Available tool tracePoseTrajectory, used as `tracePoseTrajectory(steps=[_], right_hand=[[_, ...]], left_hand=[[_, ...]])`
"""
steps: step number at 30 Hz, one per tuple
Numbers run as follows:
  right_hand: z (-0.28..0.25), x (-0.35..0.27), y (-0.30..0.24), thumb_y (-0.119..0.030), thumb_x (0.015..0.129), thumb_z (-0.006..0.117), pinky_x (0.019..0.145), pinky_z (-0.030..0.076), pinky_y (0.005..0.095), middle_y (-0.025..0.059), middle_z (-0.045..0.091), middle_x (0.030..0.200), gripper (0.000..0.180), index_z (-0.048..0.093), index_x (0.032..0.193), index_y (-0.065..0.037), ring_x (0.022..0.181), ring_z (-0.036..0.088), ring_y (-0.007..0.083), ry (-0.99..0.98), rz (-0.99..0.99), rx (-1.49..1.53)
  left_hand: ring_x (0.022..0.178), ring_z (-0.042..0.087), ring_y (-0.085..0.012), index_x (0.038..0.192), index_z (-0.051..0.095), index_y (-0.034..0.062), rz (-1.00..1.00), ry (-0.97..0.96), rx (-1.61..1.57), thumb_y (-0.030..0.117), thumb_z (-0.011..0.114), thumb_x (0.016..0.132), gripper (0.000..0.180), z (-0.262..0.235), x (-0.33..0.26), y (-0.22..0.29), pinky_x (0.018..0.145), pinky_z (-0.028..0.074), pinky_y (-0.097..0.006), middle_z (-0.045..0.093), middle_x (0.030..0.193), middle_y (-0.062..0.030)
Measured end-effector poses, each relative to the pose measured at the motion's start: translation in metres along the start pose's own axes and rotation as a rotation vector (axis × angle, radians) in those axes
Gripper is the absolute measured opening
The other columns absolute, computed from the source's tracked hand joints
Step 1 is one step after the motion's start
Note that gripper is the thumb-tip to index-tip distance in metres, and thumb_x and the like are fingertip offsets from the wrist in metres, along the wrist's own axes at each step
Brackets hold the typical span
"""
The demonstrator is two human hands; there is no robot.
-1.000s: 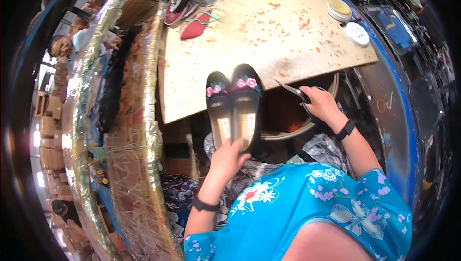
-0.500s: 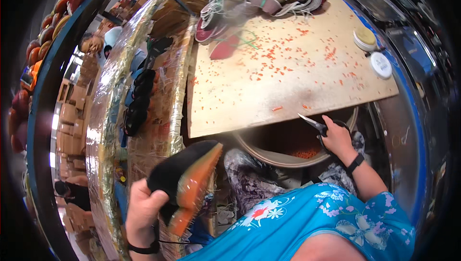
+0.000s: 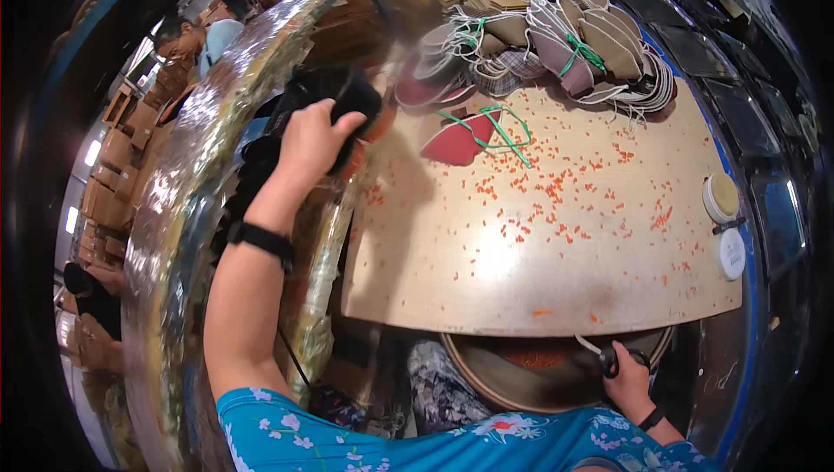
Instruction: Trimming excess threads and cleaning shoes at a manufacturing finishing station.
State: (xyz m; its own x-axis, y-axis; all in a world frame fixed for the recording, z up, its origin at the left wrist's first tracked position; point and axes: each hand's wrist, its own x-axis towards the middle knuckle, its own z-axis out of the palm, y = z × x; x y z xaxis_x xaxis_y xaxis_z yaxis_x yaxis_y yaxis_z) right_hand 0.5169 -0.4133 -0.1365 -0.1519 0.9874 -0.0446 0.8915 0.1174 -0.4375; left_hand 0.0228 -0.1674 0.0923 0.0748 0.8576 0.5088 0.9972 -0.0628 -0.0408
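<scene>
at far left, a film-wrapped rack wall [image 3: 187, 211] stands beside the workplace, with a person [image 3: 178, 42] beyond it. next, the left hand [image 3: 308, 144] is clamped on dark footwear [image 3: 358, 94], blurred, held above the rack side at the tabletop's left edge; the fingertips are hidden. risk: the footwear may catch the rack edge or slip, the likely cause being a long one-handed reach. the left arm is extended well forward, back of the hand upward, thumb spread toward the right. on the tabletop [image 3: 434, 285] lie a red piece [image 3: 458, 143] with green cord and scattered orange scraps [image 3: 556, 190]. below the front edge, over a round bin [image 3: 486, 392], the right hand [image 3: 630, 378] is closed around scissors [image 3: 611, 363], forearm low and near the body. risk: the bare blade may scrape the table edge, should that hand drift.
</scene>
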Motion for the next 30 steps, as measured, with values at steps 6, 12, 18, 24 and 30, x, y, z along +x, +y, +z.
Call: tracePoseTrajectory(steps=[6,12,18,24,30], right_hand=[[0.001,0.005,0.001,-0.021,0.061,0.076,0.056,0.049,0.0381,0.0048,0.058,0.066,0.058,0.053,0.113,-0.008,0.06,0.06,0.0263,-0.055,-0.002,-0.031],[-0.004,0.004,0.003,-0.021,0.06,0.077,0.055,0.049,0.0347,0.0034,0.057,0.065,0.057,0.054,0.111,-0.009,0.058,0.06,0.0221,-0.081,-0.007,-0.087],[-0.012,-0.002,-0.002,-0.025,0.068,0.073,0.058,0.05,0.0382,0.007,0.061,0.072,0.054,0.054,0.115,-0.009,0.065,0.062,0.0268,-0.054,0.085,-0.007],[-0.009,0.0,-0.005,-0.017,0.068,0.071,0.059,0.052,0.0369,0.0087,0.062,0.074,0.052,0.054,0.117,-0.01,0.066,0.063,0.0261,0.04,-0.031,0.118],[-0.033,-0.045,-0.005,-0.023,0.069,0.075,0.058,0.051,0.0338,0.008,0.062,0.073,0.055,0.053,0.118,-0.011,0.065,0.063,0.0245,0.181,0.04,0.288]], left_hand=[[0.109,0.053,-0.0359,0.122,0.049,0.0023,-0.474,-0.044,0.077,0.03,0.068,0.076,0.056,0.101,0.073,-0.13,0.092,0.042,-0.042,0.054,0.118,-0.0237],[0.107,0.054,-0.0325,0.115,0.055,-0.0017,-0.209,-0.158,-0.262,0.039,0.065,0.079,0.055,0.148,0.075,-0.067,0.092,0.042,-0.037,0.058,0.108,-0.0234],[0.121,0.045,-0.0252,0.13,0.043,0.001,0.368,0.276,-1.237,0.013,0.055,0.084,0.049,-0.008,0.018,0.093,0.101,0.035,-0.036,0.046,0.132,-0.0138],[0.116,0.05,-0.0287,0.126,0.047,-0.0004,0.221,0.368,-1.56,0.02,0.059,0.083,0.05,-0.116,-0.036,0.142,0.097,0.039,-0.038,0.052,0.124,-0.0162],[0.114,0.05,-0.0286,0.126,0.047,-0.0007,0.317,0.377,-1.605,0.02,0.058,0.083,0.049,-0.187,-0.073,0.18,0.097,0.04,-0.038,0.052,0.123,-0.0161]])
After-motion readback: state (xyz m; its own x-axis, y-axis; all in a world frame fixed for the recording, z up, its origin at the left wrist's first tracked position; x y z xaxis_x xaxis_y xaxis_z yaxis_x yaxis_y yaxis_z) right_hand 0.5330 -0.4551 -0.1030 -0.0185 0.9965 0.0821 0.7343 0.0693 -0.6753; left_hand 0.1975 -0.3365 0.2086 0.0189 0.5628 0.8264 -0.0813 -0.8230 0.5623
